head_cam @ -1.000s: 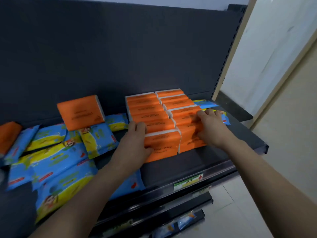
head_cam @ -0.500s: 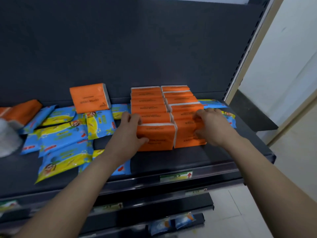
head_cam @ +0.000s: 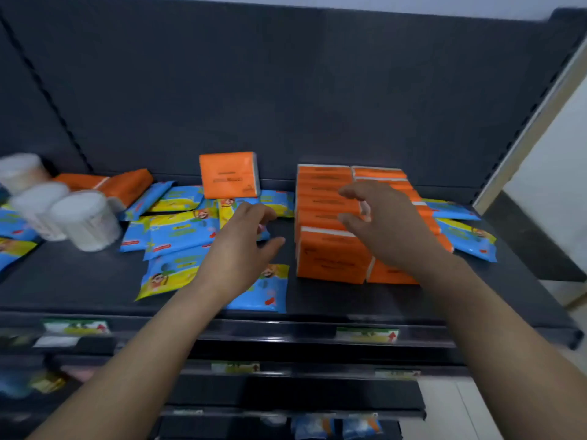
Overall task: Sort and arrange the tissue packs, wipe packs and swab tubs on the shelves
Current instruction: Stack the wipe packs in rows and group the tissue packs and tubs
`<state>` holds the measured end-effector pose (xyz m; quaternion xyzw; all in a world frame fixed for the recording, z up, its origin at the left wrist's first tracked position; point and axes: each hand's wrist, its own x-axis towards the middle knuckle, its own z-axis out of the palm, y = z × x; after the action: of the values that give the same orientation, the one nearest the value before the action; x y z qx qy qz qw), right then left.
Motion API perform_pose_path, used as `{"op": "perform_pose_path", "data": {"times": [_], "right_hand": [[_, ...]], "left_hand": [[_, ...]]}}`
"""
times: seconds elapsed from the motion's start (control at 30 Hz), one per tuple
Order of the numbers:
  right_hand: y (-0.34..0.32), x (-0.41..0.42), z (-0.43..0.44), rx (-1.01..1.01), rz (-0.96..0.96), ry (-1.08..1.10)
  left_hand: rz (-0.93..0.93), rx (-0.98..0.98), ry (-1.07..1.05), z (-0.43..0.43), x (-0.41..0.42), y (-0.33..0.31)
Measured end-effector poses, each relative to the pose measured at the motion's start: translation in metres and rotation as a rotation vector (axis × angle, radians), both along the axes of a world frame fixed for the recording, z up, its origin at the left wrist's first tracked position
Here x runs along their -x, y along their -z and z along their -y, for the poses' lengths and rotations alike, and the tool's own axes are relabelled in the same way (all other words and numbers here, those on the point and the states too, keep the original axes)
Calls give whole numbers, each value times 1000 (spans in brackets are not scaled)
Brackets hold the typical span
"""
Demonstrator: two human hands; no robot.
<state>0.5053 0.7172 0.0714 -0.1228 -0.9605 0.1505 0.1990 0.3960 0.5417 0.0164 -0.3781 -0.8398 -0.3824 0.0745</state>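
Hands first: I see both lifted clear of the stock, neither grasping anything. My left hand (head_cam: 244, 246) floats with fingers spread and loosely curled over the scattered blue-and-yellow wipe packs (head_cam: 178, 230), thumb pointing toward the orange block but apart from it. My right hand (head_cam: 381, 223) hangs palm down above the block of orange tissue packs (head_cam: 327, 217), fingers splayed and empty; I cannot tell whether any fingertip brushes the top.

That block stands on the dark shelf (head_cam: 79, 281), right of centre, in 2 rows running front to back, the packs upright and pressed together. The front pack of the left row (head_cam: 332, 258) faces me squarely; the front of the right row is partly hidden by my right wrist. 1 lone orange tissue pack (head_cam: 228, 174) stands upright against the back panel (head_cam: 286, 90), just left of the block and apart from it. 2 more orange packs (head_cam: 108, 184) lie tilted further left.

Wipe packs lie loose and overlapping across the middle of the shelf, with 1 (head_cam: 266, 292) near the front edge, partly under my left forearm. 2 more wipe packs (head_cam: 463, 231) lie at the right end, just beside the block.

At far left 3 clear swab tubs (head_cam: 79, 220) stand close together, blurred. Price labels (head_cam: 367, 335) sit along the front rail.
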Motion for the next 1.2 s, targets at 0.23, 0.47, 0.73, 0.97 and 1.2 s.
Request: {"op": "perform_pose_path", "data": {"times": [0.23,0.47,0.73,0.97,1.2], "right_hand": [[15,68,71,8,307,-236],[44,107,112,88,821,-182],[53,117,132,106,946,-5],[42,116,132,111,808,56],[20,118,121,165,405,100]], "left_hand": [[95,111,-128,91,50,11],[267,500,-11,143,101,32],[94,839,118,133,123,24],[270,591,189,134,132,21],[456,102,150,148,126,0]]}}
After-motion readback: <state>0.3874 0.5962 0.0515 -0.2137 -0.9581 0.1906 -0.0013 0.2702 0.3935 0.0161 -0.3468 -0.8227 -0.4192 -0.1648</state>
